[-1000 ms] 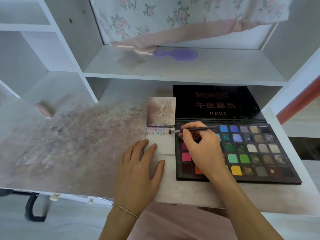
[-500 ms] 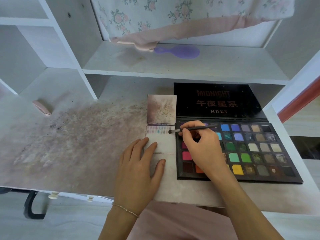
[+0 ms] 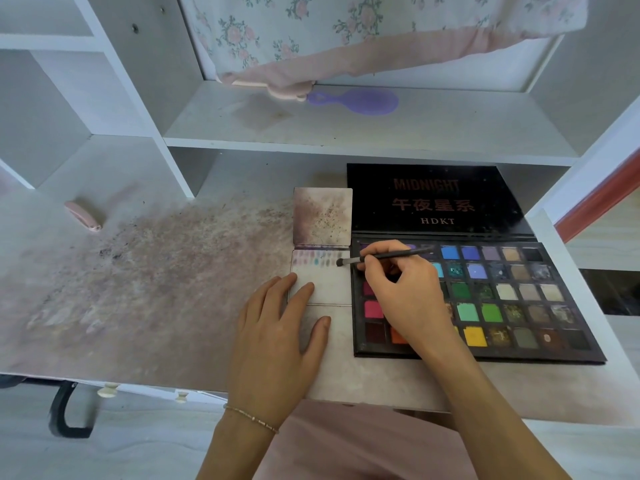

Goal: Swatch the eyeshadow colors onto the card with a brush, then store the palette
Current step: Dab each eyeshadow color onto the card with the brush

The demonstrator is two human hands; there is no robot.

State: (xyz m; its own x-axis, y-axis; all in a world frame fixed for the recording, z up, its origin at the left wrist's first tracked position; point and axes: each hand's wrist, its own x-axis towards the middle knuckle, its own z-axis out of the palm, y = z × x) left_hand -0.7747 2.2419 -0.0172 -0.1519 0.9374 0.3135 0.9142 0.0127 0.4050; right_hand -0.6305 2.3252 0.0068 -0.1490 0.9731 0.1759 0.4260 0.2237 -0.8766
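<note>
nearest to me, my left hand [image 3: 277, 336] lies flat on the desk [image 3: 145, 289] at about 6 o'clock of the scene, fingers straight and spread, fingertips pressing the lower edge of the card [image 3: 323, 284] to steady it; it curls round nothing. just beyond it, toward 3 o'clock, my right hand [image 3: 405, 292] rests over the left columns of the palette [image 3: 512, 299] and pinches the brush [image 3: 384, 257] between thumb and fingers. the two hands sit near each other but apart.

step in hand, as i judge it: swatching. the brush's long axis runs almost level, 9 to 3 o'clock, its head pointing to 9 o'clock and touching, or just above, the right end of a row of small pastel dabs along the card's top edge; i cannot tell contact for sure. the next move seems to call for a short light stroke here, then a reload from an unused pan and a fresh spot, most likely below the filled row.

farther out, the palette lies open at 3 o'clock of the card, touching or just beside it, long axis left to right, its black lid [image 3: 433, 199] folded back toward 12 o'clock. a stained square panel [image 3: 322, 216] stands at the card's far edge. farthest, a purple hairbrush [image 3: 360, 102] lies on the shelf [image 3: 381, 133].
</note>
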